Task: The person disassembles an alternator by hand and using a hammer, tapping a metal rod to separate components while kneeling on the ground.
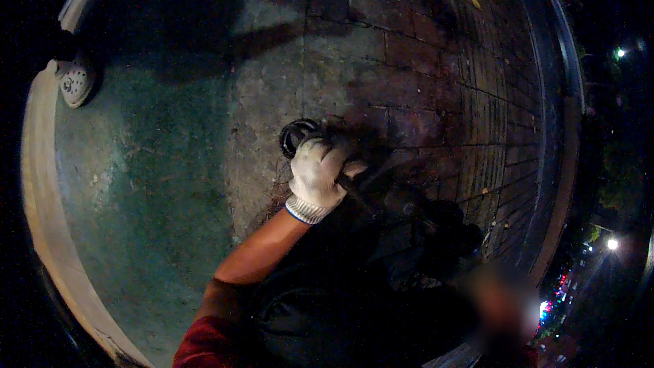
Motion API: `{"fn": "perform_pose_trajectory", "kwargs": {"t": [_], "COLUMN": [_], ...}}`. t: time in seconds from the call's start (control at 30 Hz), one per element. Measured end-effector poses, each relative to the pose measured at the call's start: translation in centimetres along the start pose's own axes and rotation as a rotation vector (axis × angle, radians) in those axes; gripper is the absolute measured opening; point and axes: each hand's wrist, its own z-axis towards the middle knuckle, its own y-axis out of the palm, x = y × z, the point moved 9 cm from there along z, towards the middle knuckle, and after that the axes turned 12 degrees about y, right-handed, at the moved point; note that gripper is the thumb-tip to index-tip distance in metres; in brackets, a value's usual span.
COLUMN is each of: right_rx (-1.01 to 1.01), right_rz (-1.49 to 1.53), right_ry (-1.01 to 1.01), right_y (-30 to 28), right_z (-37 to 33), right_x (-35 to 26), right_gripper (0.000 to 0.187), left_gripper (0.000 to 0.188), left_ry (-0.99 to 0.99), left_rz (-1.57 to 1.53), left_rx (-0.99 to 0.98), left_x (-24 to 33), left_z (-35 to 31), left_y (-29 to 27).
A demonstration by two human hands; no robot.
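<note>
My left hand (pixel 318 170), in a white knit glove with a blue-edged cuff, is closed around a dark rod-like handle (pixel 353 192) that sticks out on its right side. Just beyond the knuckles lies a round black thing with curved, ring-like edges (pixel 297 135); whether it joins the handle, I cannot tell. Dark shapes (pixel 436 225) to the right of the hand are too dim to name. My right hand does not show.
Green floor (pixel 163 197) lies on the left, worn paving bricks (pixel 415 48) ahead. At far left a foot in a white perforated clog (pixel 76 83) stands beside a pale curb (pixel 42 184). Another person, partly blurred (pixel 497 300), is at lower right. Lamps (pixel 612 244) shine at the right.
</note>
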Motion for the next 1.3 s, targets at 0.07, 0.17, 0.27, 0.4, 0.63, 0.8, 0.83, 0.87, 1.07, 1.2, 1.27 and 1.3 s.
{"fn": "perform_pose_trajectory", "kwargs": {"t": [0.07, 0.17, 0.27, 0.4, 0.63, 0.8, 0.83, 0.87, 1.07, 1.2, 1.27, 1.3], "right_rx": [-0.011, -0.037, -0.050, -0.063, -0.076, -0.080, -0.092, -0.118, -0.322, -0.456, -0.461, -0.454], "right_rz": [-0.012, -0.019, -0.036, -0.036, -0.052, -0.123, -0.172, -0.240, 0.376, 1.176, 1.250, 1.268], "right_ry": [-0.012, -0.046, -0.074, -0.104, -0.113, -0.130, -0.149, -0.179, 0.196, 0.507, 0.494, 0.479], "right_y": [0.3, 0.9, 1.6, 2.4, 2.6, 2.2, 2.4, 2.9, 6.4, 9.0, 8.8, 8.4], "right_z": [0.3, 0.8, 1.2, 1.5, 1.5, 1.2, 1.2, 1.0, 0.4, -1.1, -1.9, -2.3], "right_x": [-0.5, -1.1, -1.7, -2.3, -2.6, -2.2, -1.7, -0.9, 7.5, 7.6, 7.9, 8.1], "right_gripper": [0.055, 0.056, 0.056, 0.056, 0.057, 0.057, 0.057, 0.057, 0.061, 0.050, 0.052, 0.052], "left_gripper": [0.034, 0.036, 0.038, 0.038, 0.032, 0.029, 0.029, 0.030, 0.027, 0.024, 0.024, 0.024], "left_ry": [-0.040, -0.070, -0.036, 0.037, -0.021, 0.133, 0.132, 0.131, 0.089, 0.062, 0.021, -0.030], "left_rz": [-0.015, 0.029, 0.046, 0.056, 0.096, 0.078, 0.060, 0.041, 0.052, -0.056, -0.080, -0.070], "left_rx": [0.059, 0.103, 0.014, -0.037, -0.172, -0.309, -0.338, -0.367, -0.331, -0.251, -0.210, -0.298], "left_x": [-0.1, 0.2, 0.6, 0.8, -0.1, 0.9, 1.0, 1.0, -0.1, -0.5, -1.3, -1.7], "left_z": [0.1, 0.1, -0.1, 0.7, 0.1, 0.6, 0.8, 1.0, 3.0, 5.0, 4.7, 4.3], "left_y": [-0.4, -1.2, 0.0, 0.5, 1.6, 3.3, 3.2, 3.3, 2.4, 2.0, 1.5, 2.1]}}
